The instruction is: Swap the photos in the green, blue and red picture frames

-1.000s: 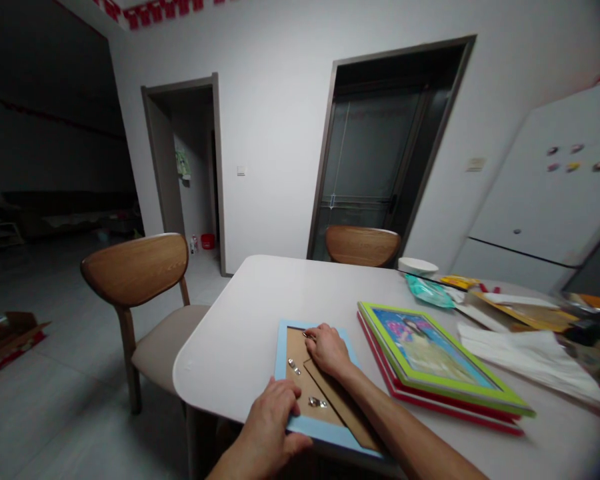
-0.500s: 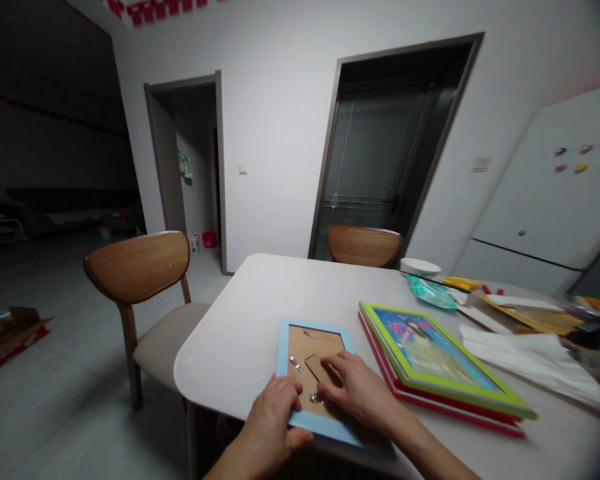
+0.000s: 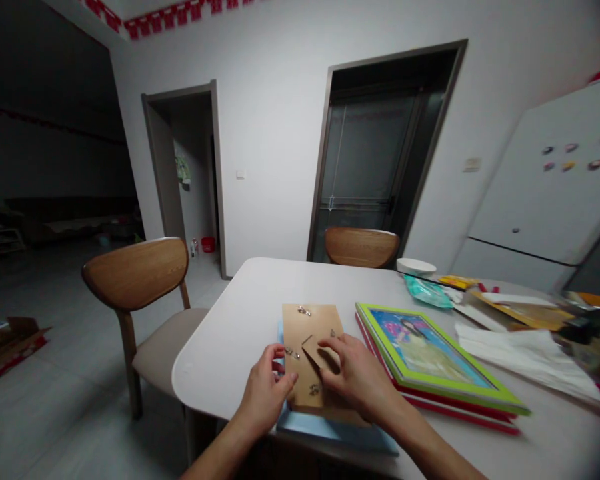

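Note:
A brown picture-frame backing board (image 3: 315,320) with small metal clips is lifted and tilted above a light blue picture frame (image 3: 337,430) on the table. My right hand (image 3: 357,373) pinches the raised stand flap in the middle of the board. At the board's left edge is my left hand (image 3: 266,387), its fingers curved and apart from the thumb. The left thumb tip overlaps the board; whether it presses on it is unclear. Most of the blue frame is hidden under the board.
Right of my hands lies a green picture frame (image 3: 430,347) on top of a red one (image 3: 460,415). Beyond are white paper (image 3: 525,360), a teal packet (image 3: 427,292) and a white bowl (image 3: 417,267). Wooden chairs (image 3: 140,273) stand at the white table (image 3: 220,333).
The backing board has come up out of the blue frame, raised by my right hand at its flap. My left hand has moved from the frame's lower left corner to the board's left edge.

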{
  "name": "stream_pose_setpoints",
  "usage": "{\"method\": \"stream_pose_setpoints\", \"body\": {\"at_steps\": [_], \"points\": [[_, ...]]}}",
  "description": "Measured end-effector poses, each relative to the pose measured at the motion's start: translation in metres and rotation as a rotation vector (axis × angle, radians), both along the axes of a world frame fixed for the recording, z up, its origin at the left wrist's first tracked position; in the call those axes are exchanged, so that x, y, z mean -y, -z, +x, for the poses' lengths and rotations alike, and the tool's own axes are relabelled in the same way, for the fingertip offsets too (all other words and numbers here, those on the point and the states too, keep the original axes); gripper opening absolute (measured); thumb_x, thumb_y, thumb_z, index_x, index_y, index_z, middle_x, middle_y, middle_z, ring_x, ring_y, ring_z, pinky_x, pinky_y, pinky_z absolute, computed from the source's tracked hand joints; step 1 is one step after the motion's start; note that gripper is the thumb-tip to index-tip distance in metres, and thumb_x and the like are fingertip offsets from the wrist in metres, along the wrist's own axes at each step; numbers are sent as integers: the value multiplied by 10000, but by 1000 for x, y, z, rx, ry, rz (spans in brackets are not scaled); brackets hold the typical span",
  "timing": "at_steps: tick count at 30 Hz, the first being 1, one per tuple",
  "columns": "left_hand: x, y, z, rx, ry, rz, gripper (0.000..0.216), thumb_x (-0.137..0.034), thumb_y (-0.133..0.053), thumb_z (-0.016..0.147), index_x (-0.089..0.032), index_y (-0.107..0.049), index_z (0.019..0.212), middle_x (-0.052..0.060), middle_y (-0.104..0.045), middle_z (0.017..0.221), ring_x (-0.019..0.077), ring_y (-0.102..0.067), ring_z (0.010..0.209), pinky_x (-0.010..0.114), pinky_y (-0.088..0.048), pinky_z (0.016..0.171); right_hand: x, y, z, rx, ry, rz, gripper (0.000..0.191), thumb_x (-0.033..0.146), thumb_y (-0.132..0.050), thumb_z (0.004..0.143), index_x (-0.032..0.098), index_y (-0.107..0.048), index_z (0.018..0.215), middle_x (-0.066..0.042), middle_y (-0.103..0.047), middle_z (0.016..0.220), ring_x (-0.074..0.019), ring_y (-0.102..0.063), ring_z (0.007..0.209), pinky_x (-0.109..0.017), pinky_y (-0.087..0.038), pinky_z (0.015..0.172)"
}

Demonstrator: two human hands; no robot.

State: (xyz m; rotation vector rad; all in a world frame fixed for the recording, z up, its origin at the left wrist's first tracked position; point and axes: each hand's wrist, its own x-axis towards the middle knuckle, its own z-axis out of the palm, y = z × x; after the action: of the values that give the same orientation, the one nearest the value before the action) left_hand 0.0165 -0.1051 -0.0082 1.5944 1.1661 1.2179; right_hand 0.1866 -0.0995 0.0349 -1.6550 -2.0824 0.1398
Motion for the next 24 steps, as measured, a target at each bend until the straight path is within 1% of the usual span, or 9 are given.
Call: {"method": "stream_pose_setpoints", "body": {"at_steps": [3, 5, 8, 11, 15, 18, 20, 22, 24], "points": [[-11, 7, 7, 103, -25, -18, 307, -86, -514, 640, -184, -496, 930, 14, -588, 910, 132, -557, 768, 234, -440, 692, -1, -3, -9, -13, -20, 29, 341, 209, -528, 605, 185, -594, 939, -75, -564, 886, -205, -504, 874, -298, -385, 767], [-16, 10, 5, 147, -59, -19, 262, -106, -470, 665, -171, -487, 918, 19, -586, 898, 139, -556, 814, 238, -436, 716, -2, -4, -11, -54, -64, 38, 335, 239, -518, 636, 177, -586, 958, -81, -572, 910, -202, -508, 881, -303, -385, 777], [-23, 9, -16, 201, -126, -40, 257, -195, -447, 682, -156, -461, 936, 28, -566, 895, 147, -560, 800, 240, -442, 678, -3, -4, -3, -124, -101, 63, 339, 317, -472, 701, 178, -566, 995, -79, -584, 948, -186, -532, 850, -297, -397, 761], [-27, 5, -50, 201, -172, -80, 313, -280, -484, 651, -152, -464, 936, 14, -568, 837, 148, -564, 732, 235, -436, 619, -4, 4, 16, -102, -19, 29, 374, 350, -431, 732, 155, -548, 1029, -95, -590, 973, -185, -553, 810, -298, -410, 739], [-29, 6, -89, 123, -203, -116, 315, -301, -545, 581, -156, -497, 856, -11, -576, 750, 144, -559, 669, 221, -417, 581, -5, 31, 39, 39, 108, -62, 413, 310, -453, 709, 106, -531, 1060, -145, -580, 1013, -227, -542, 906, -323, -387, 795], [-32, 11, -104, 16, -197, -125, 285, -287, -531, 593, -159, -508, 847, -29, -570, 672, 139, -550, 606, 219, -406, 541, -6, 49, 46, 97, 158, -87, 437, 284, -454, 696, 86, -511, 1082, -168, -581, 1011, -248, -524, 961, -333, -374, 810], [-35, 14, -110, -70, -200, -117, 250, -261, -517, 611, -165, -515, 842, -35, -563, 639, 142, -542, 578, 229, -404, 535, -8, 56, 48, 100, 178, -111, 460, 255, -433, 701, 64, -477, 1117, -179, -581, 1013, -252, -524, 968, -331, -375, 803], [-36, 16, -114, -158, -228, -85, 219, -221, -520, 610, -173, -529, 824, -23, -572, 669, 160, -548, 621, 263, -413, 598, -10, 57, 49, 89, 192, -133, 496, 213, -416, 693, 34, -431, 1156, -191, -573, 1029, -253, -527, 964, -329, -369, 809], [-36, 15, -114, -236, -270, -28, 224, -174, -531, 595, -176, -544, 819, 7, -583, 769, 196, -546, 752, 322, -395, 731, -12, 56, 49, 47, 211, -139, 541, 180, -418, 667, 8, -397, 1179, -200, -555, 1058, -254, -529, 957, -322, -363, 815]]}}
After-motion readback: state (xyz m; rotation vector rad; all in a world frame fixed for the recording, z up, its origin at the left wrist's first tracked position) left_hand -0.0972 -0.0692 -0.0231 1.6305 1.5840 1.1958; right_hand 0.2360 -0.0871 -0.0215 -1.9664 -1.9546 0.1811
